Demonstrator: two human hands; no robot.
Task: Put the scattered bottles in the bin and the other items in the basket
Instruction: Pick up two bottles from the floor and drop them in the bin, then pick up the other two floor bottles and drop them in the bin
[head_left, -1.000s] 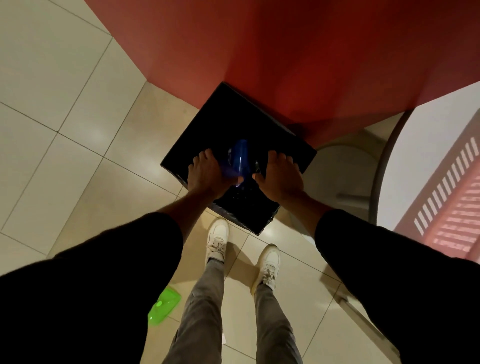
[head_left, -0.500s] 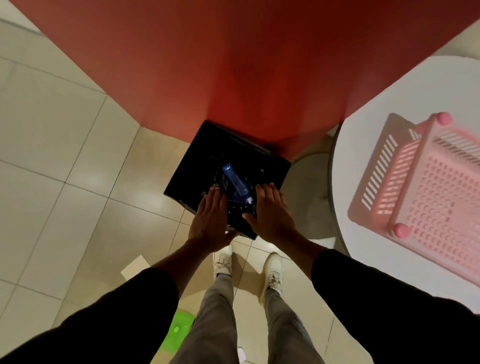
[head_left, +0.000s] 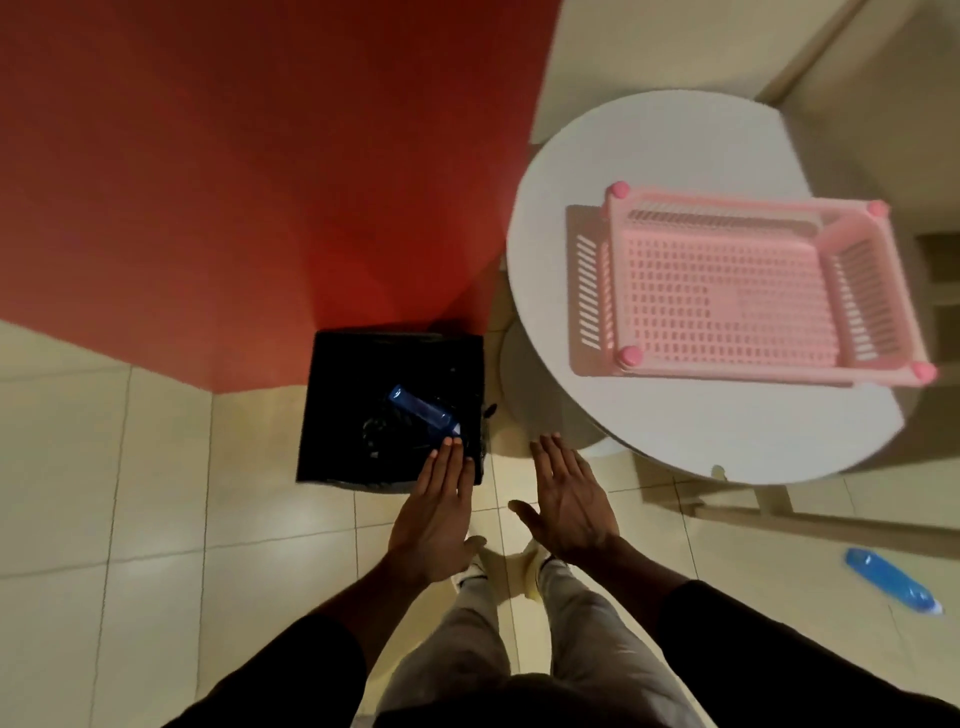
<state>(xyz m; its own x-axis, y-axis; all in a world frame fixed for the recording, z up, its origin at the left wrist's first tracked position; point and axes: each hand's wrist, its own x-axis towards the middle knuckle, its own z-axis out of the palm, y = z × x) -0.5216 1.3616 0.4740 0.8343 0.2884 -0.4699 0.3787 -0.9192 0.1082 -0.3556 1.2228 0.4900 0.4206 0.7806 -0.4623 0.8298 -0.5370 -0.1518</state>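
Down by the foot of the red wall (head_left: 208, 182) stands a square black bin lined with a black plastic bag (head_left: 332, 415), on the pale tiled floor (head_left: 104, 467). A translucent blue plastic bottle (head_left: 422, 410) lies inside it on the crumpled liner, on a slant, its narrow end pointing to the bin's near right corner.

The person stands just in front of the bin with both arms stretched forward in black sleeves. The left hand (head_left: 436, 519) is flat, back up, fingers (head_left: 451, 452) straight and pressed together. Their tips reach over the bin's near right corner, and the bottle's narrow end lies just past them. From this angle I cannot tell whether the bottle sits well below the fingers or close under them. The right hand (head_left: 569, 499) is beside the bin, over the floor between bin and counter. Its fingers (head_left: 550, 452) are straight and close together, the thumb held out to the side. Neither hand holds anything.

To the right a round white counter (head_left: 675, 431) carries a pink perforated plastic basket (head_left: 613, 280) with knobbed corners. A second blue plastic bottle (head_left: 891, 579) lies on its side on the floor at the far right, well apart from both hands. Grey trousers (head_left: 467, 649) and light shoes (head_left: 530, 569) show below the hands.
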